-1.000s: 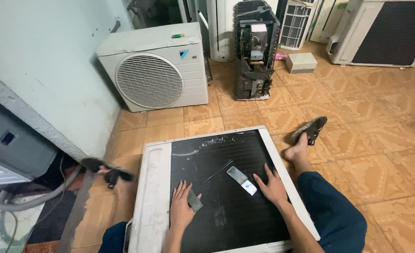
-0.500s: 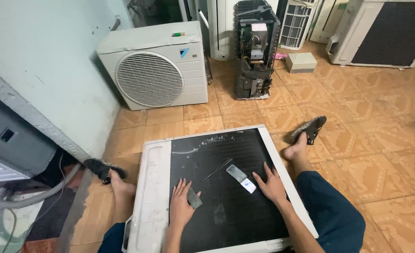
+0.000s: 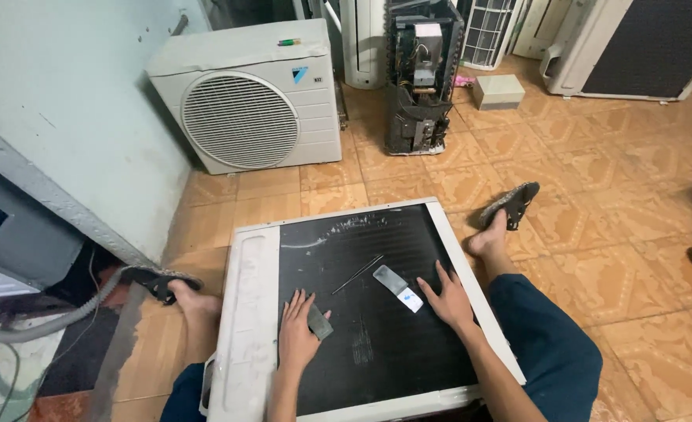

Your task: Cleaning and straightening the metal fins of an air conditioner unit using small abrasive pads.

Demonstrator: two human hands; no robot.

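white outdoor fan unit [image 3: 246, 100], stripped unit with exposed wiring [image 3: 419, 76], small grey box [image 3: 498, 91], black sandal [image 3: 511, 205], grey hose [image 3: 45, 324]

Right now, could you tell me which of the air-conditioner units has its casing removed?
The dark upright unit, its wiring and frame exposed; the white fan unit beside it remains cased.
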